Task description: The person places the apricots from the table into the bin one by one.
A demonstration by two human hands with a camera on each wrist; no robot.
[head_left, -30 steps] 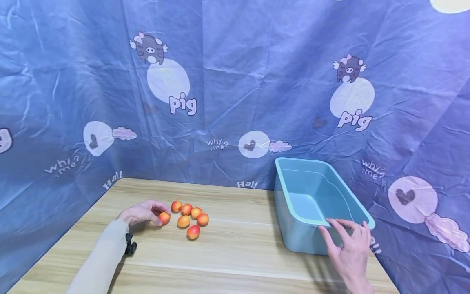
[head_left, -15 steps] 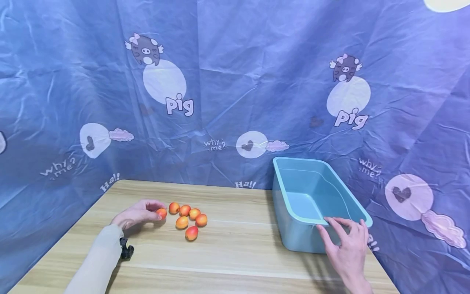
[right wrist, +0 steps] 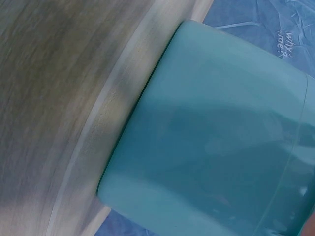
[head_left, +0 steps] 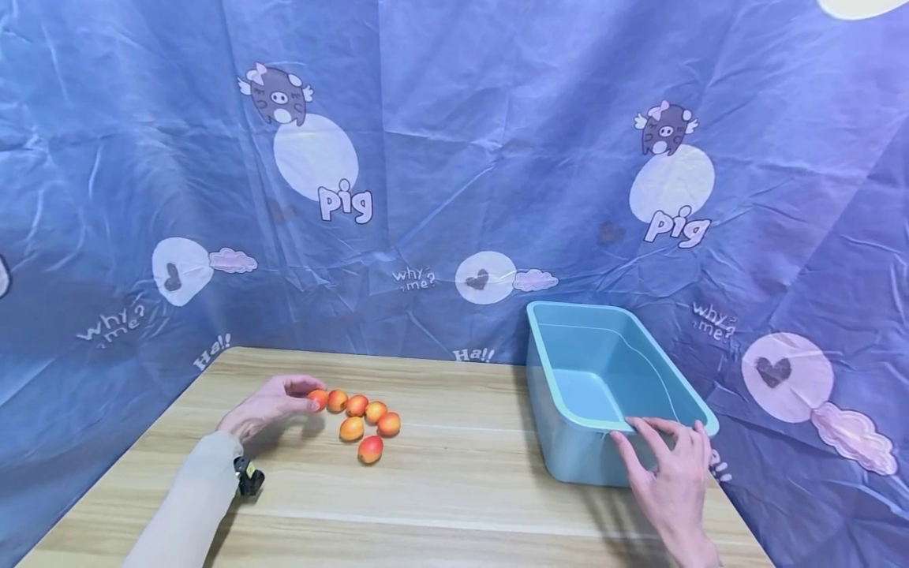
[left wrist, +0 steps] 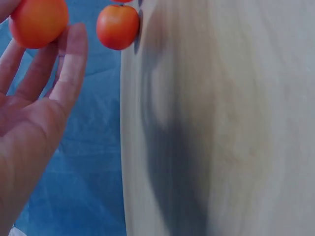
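My left hand [head_left: 273, 404] pinches a small orange-red fruit [left wrist: 39, 22] between thumb and fingers, as the left wrist view shows. In the head view this fruit is at the left end of a row of similar fruits [head_left: 357, 405] on the table. Two more, a yellow-orange fruit [head_left: 351, 428] and a redder fruit [head_left: 371, 449], lie nearer the front. On the right stands a blue-green plastic bin [head_left: 604, 457]. My right hand [head_left: 673, 477] grips its near rim, thumb outside and fingertips over the edge. The right wrist view shows mostly the bin's outer wall [right wrist: 206, 128].
The wooden table [head_left: 454, 489] ends at a blue printed cloth [head_left: 426, 158] that hangs behind it and on both sides. The bin's visible floor [head_left: 585, 394] holds nothing. A black device [head_left: 248, 476] sits on my left wrist.
My left hand has lifted the fruit and carried it away from me, towards the left end of the row. My right hand stays on the bin's rim; the head view has shifted slightly.
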